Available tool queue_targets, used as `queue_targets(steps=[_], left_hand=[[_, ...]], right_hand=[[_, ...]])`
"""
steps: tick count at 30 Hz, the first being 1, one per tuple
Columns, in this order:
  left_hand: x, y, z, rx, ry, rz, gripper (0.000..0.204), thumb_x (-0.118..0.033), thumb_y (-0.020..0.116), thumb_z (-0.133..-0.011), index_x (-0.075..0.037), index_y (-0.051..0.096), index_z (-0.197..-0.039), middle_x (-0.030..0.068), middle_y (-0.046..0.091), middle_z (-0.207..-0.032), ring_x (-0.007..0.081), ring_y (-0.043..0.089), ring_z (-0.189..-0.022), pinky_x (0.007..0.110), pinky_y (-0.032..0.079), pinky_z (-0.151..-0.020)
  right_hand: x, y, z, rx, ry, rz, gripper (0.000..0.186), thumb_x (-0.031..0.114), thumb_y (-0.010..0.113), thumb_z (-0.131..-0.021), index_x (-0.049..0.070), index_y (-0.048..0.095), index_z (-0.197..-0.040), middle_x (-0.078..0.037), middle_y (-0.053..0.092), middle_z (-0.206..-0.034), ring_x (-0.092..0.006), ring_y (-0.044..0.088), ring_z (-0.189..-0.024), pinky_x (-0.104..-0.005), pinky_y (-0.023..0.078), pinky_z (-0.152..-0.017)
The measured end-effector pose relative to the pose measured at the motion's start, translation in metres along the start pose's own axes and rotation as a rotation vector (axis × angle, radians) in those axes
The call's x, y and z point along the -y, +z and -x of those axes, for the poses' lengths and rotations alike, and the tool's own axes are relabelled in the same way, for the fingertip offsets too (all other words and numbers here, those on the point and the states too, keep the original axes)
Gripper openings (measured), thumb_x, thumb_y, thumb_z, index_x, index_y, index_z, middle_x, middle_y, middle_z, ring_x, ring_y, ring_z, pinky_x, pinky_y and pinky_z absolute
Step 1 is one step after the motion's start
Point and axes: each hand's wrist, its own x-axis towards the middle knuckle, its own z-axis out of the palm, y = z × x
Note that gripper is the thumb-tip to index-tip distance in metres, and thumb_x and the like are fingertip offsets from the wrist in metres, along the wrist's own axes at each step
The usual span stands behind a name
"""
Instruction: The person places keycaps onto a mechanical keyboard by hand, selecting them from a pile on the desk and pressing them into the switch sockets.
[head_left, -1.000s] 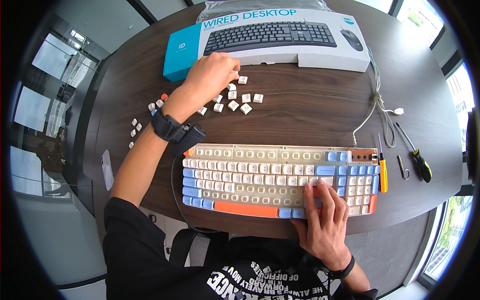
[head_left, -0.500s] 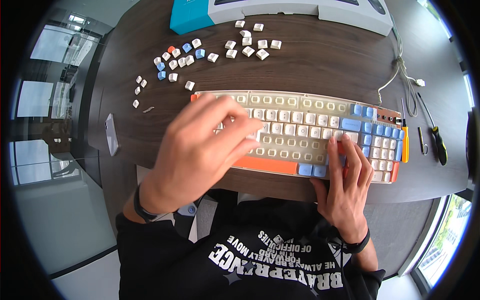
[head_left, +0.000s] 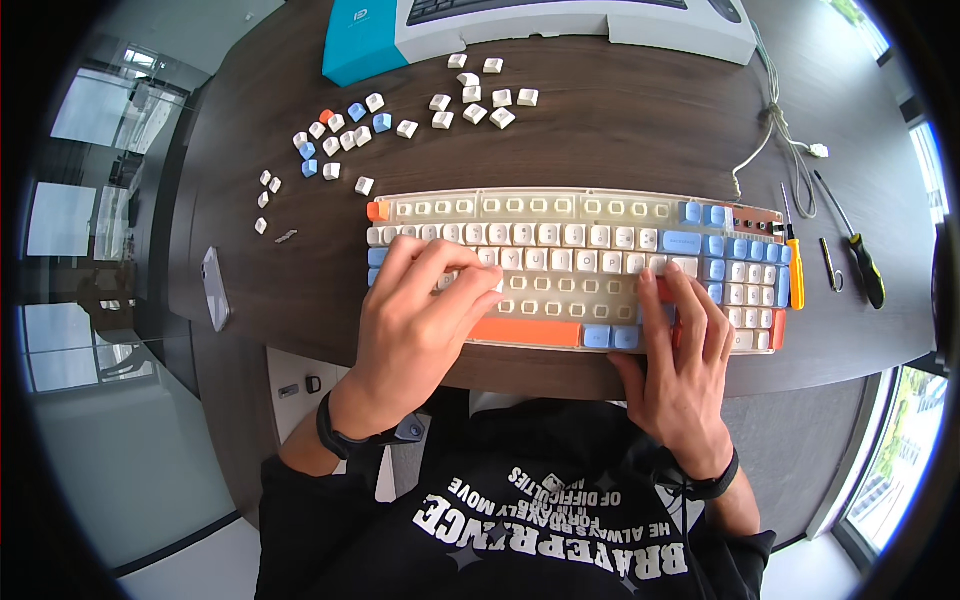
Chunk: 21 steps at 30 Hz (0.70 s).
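A mechanical keyboard (head_left: 560, 297) lies before me, with white, blue and orange keycaps and several bare switches in the top row and lower letter rows. Over its left-middle part, my left hand (head_left: 410, 325) is closed in a pinch. At its fingertips a white keycap (head_left: 497, 285) partly shows, at the row below the filled letter row. My right hand (head_left: 688, 365) rests with fingers stretched out on the keyboard's right part, hiding some keys; its thumb is at the front edge. The long orange spacebar (head_left: 525, 332) sits along the near side.
Loose keycaps (head_left: 472, 95), mostly white, lie scattered beyond the keyboard. A teal and white box (head_left: 530, 42) stands at the back. To the right are a coiled cable (head_left: 775, 115), an orange-handled screwdriver (head_left: 796, 275), a black-and-green screwdriver (head_left: 868, 275) and a small hooked tool (head_left: 832, 265). A phone (head_left: 215, 290) lies left.
My left hand has come down to the keyboard, its pinched fingertips now at the lower letter row. My right hand stays in place on the keys. The whole view has shifted slightly.
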Motion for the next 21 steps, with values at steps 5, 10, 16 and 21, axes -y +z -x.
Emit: queue_targets(steps=[5,10,16,21], left_hand=[[0.003,0.003,0.003,-0.013,-0.026,0.031,0.024,-0.002,0.088,-0.075,-0.005,0.078,-0.096,0.0019,0.068,-0.093,0.0205,0.060,-0.086,0.033,0.049,-0.063],[0.003,0.008,0.007,-0.054,-0.031,0.031,0.024,-0.001,0.088,-0.075,-0.005,0.077,-0.095,0.0017,0.067,-0.091,0.0202,0.061,-0.083,0.033,0.050,-0.067],[0.006,0.012,0.009,-0.073,-0.042,0.085,0.020,-0.001,0.087,-0.075,-0.004,0.077,-0.092,0.0015,0.068,-0.089,0.0206,0.061,-0.082,0.034,0.051,-0.070],[0.004,0.011,0.003,-0.088,0.020,0.055,0.018,-0.001,0.086,-0.076,-0.003,0.076,-0.091,0.0016,0.069,-0.090,0.0210,0.060,-0.081,0.033,0.052,-0.069]], right_hand=[[0.001,0.000,0.001,0.002,0.000,0.003,0.082,0.032,0.080,-0.084,0.006,0.050,-0.156,-0.020,0.045,-0.157,-0.0362,0.048,-0.136,-0.0490,0.039,-0.110],[0.001,-0.001,0.001,0.007,-0.001,-0.004,0.083,0.031,0.080,-0.084,0.006,0.049,-0.156,-0.020,0.045,-0.157,-0.0363,0.048,-0.137,-0.0492,0.039,-0.110],[-0.001,0.000,0.000,0.017,-0.004,0.007,0.081,0.031,0.080,-0.085,0.006,0.049,-0.156,-0.020,0.044,-0.158,-0.0365,0.047,-0.138,-0.0490,0.039,-0.111],[-0.003,-0.001,-0.001,-0.006,-0.013,0.023,0.081,0.032,0.080,-0.085,0.006,0.051,-0.156,-0.021,0.045,-0.157,-0.0366,0.048,-0.137,-0.0488,0.039,-0.110]])
